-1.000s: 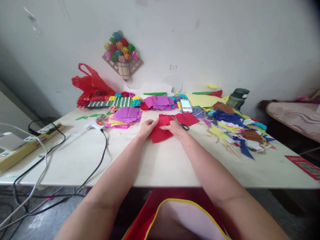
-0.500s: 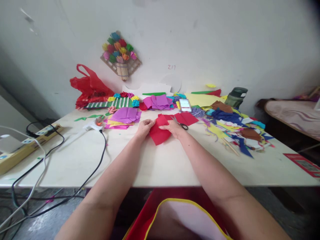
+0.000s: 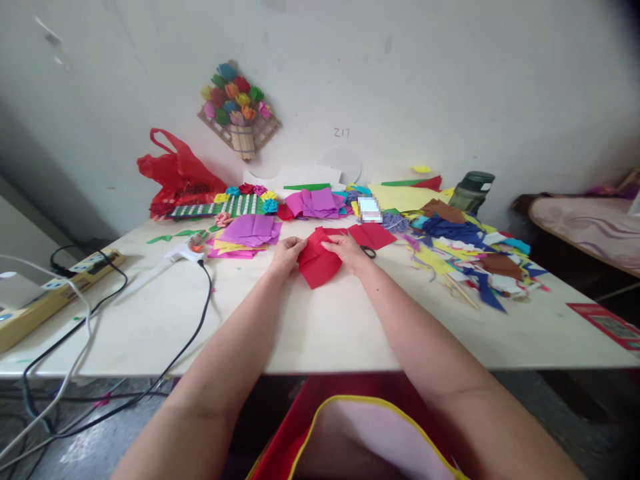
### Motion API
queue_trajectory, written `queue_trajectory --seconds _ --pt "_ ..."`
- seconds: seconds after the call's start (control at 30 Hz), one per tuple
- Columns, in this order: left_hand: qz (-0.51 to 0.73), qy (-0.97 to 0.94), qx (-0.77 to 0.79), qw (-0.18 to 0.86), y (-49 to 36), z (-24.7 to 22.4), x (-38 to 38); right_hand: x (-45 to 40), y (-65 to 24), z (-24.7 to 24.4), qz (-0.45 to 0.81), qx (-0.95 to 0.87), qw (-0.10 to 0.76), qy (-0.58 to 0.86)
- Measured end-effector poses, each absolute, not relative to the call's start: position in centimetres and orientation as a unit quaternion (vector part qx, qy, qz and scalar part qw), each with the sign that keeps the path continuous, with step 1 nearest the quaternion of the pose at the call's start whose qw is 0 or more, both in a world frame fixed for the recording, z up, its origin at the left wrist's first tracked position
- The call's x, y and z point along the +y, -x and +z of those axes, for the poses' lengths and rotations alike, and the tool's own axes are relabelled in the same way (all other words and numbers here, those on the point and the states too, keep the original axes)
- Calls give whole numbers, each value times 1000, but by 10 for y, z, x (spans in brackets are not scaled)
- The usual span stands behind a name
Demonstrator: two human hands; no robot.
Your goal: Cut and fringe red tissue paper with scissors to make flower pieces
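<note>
A piece of red crepe paper (image 3: 320, 265) is between my hands over the middle of the table. My left hand (image 3: 289, 257) pinches its left edge. On the upper right side, my right hand (image 3: 347, 252) grips it with thumb and fingers, and the paper is creased there. More red paper (image 3: 373, 236) lies flat just behind my right hand. Scissors (image 3: 369, 251) lie beside that hand; mostly one black handle loop shows, the rest hidden. Left of my left hand is a stack of purple, yellow and pink paper squares (image 3: 250, 231).
A white glue gun (image 3: 187, 249) with a black cord and a power strip (image 3: 65, 287) are on the left. Coloured scraps (image 3: 480, 267) pile up on the right near a dark green bottle (image 3: 471, 191). A phone (image 3: 369, 209) stands behind the red paper.
My right thumb and fingers have shifted slightly up the red paper, and its top part is now more folded and crumpled. My left hand keeps its grip at the left edge.
</note>
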State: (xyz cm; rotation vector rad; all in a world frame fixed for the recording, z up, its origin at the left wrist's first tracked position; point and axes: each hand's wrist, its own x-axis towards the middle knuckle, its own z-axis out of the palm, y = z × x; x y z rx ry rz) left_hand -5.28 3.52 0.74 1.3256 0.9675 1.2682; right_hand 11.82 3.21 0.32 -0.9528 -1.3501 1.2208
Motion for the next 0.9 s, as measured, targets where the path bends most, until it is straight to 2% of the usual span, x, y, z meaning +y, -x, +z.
queue_trajectory --seconds 0.23,0.53,0.9 --pt "537 -536 410 506 53 10 33 28 -117 9 477 -574 538 393" --pt "545 -484 369 576 53 1 38 25 -119 13 485 -593 505 397" --pt "535 -472 343 611 53 1 38 25 -124 17 385 -675 460 430"
